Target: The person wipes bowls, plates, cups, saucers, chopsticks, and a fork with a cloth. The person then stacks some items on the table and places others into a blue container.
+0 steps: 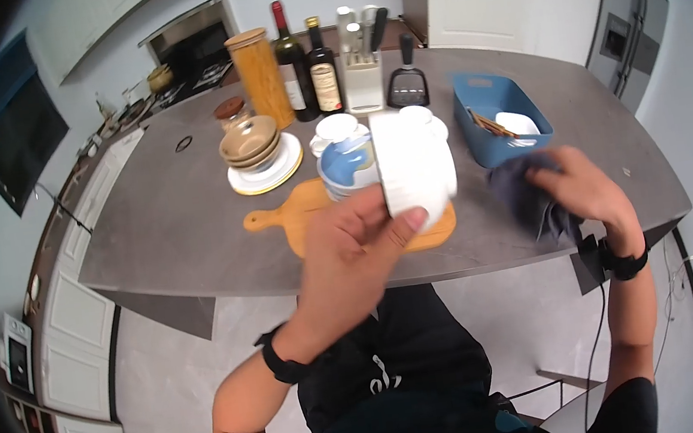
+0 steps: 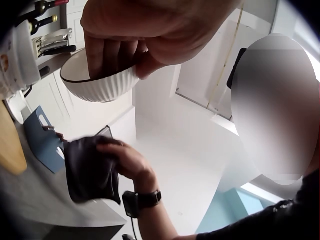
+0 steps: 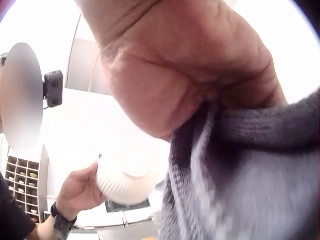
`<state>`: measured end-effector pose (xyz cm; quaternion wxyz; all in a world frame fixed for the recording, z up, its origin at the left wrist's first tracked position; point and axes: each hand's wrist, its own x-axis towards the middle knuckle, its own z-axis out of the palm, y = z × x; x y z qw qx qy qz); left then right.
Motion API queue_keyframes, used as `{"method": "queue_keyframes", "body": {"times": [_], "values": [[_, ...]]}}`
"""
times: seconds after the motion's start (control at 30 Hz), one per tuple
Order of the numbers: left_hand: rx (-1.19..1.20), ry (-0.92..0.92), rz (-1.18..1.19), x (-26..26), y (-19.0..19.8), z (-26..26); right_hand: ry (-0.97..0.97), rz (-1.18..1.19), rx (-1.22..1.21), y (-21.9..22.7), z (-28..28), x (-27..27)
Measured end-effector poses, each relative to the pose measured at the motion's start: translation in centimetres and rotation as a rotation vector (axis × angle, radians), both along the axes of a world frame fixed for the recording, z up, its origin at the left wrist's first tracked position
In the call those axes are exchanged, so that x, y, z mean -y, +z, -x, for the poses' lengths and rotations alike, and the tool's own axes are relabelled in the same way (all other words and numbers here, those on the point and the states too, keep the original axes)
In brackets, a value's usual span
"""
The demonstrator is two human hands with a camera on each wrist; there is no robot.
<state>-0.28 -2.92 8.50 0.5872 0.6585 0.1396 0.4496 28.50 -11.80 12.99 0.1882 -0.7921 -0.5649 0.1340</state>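
My left hand [image 1: 350,246] grips a white ribbed bowl [image 1: 414,165], tipped on its side above the wooden cutting board [image 1: 311,212]. In the left wrist view the fingers reach inside the bowl [image 2: 102,87], past its dark rim, with the thumb on the outside. To the right, my right hand [image 1: 585,187] holds a dark grey cloth [image 1: 530,198] above the counter. The cloth [image 3: 240,175] hangs in folds from the curled fingers in the right wrist view. Behind the held bowl, blue-and-white bowls [image 1: 345,169] stand on the board, partly hidden.
A blue bin [image 1: 485,143] with chopsticks and a white bowl stands behind the cloth. Brown bowls [image 1: 249,142] rest on plates [image 1: 292,158] at left. Along the back are a tall wooden-coloured canister [image 1: 261,80], two bottles [image 1: 292,67], and a knife block [image 1: 363,84]. White cups [image 1: 337,127] stand mid-counter.
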Motion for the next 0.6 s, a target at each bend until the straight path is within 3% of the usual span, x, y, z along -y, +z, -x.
{"method": "queue_keyframes", "body": {"times": [0.1, 0.17, 0.2, 0.23, 0.27, 0.3, 0.33, 0.4, 0.47, 0.5, 0.53, 0.57, 0.6], "values": [[-0.054, -0.155, 0.166, 0.6, -2.4, 1.7, -0.006, -0.61, -0.506, -1.9, 3.3, 0.3], [-0.006, -0.179, 0.223, 1.1, -3.7, 1.6, 0.034, -0.667, -0.649, -2.9, 8.9, 1.4], [0.028, -0.212, 0.271, 1.2, -4.3, 1.6, 0.093, -0.673, -0.459, -5.7, 10.3, 1.7], [-0.003, -0.21, 0.252, 1.2, -5.3, 1.7, 0.464, -0.627, -0.449, -5.5, 13.0, 2.4], [-0.001, -0.216, 0.255, 1.4, -5.7, 2.2, 0.626, -0.547, 0.005, -7.3, 14.6, 1.3], [-0.05, -0.102, 0.053, 1.6, -6.2, 3.0, 0.589, -0.52, 0.216, -7.0, 17.1, 1.9], [-0.1, 0.013, -0.145, 1.6, -6.6, 3.8, 0.587, -0.514, 0.211, -7.2, 17.5, 1.7], [-0.104, -0.02, -0.179, 1.2, -7.0, 5.1, 0.551, -0.561, 0.288, -7.4, 17.8, 0.4], [-0.216, -0.302, 0.032, 1.4, -6.4, 6.1, 0.535, -0.656, 0.227, -7.5, 16.8, -1.2], [-0.44, -0.328, 0.06, 1.3, -5.0, 6.7, 0.557, -0.617, -0.071, -7.3, 15.9, -1.8], [-0.435, -0.331, 0.057, 1.5, -5.0, 6.7, 0.57, -0.571, -0.364, -6.9, 15.3, -2.5], [-0.262, -0.373, 0.113, 2.0, -5.2, 6.5, 0.568, -0.537, -0.613, -6.4, 14.9, -3.1], [-0.09, -0.412, 0.17, 2.3, -5.3, 6.4, 0.568, -0.536, -0.607, -6.3, 14.6, -3.2]]}}
